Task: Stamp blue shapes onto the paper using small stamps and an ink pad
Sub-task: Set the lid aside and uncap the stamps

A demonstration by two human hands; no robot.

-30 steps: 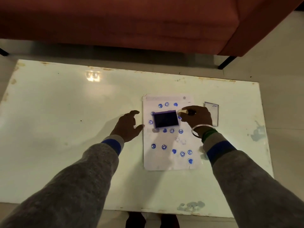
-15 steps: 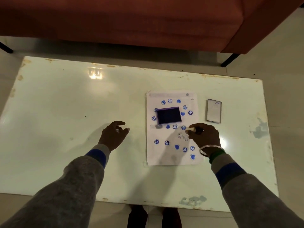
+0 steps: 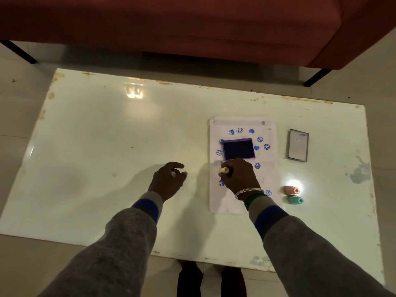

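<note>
A white sheet of paper [image 3: 271,170] lies on the white table [image 3: 107,159], dotted with several blue smiley and heart prints. A dark blue ink pad [image 3: 238,149] sits on the sheet's upper half. My right hand [image 3: 241,177] rests over the middle of the paper, just below the pad, shut on a small cream stamp [image 3: 223,170] that points left. My left hand [image 3: 168,180] hovers over the table left of the paper, fingers curled loosely, holding nothing that I can see.
The ink pad's clear lid [image 3: 298,148] lies right of the paper. A pink stamp [image 3: 291,190] and a teal stamp [image 3: 295,200] lie on their sides by the paper's lower right edge. A red sofa [image 3: 192,24] stands beyond the table.
My right hand went from the ink pad's right side down to the paper, then left to just below the pad. My left hand drew back from the paper's left edge.
</note>
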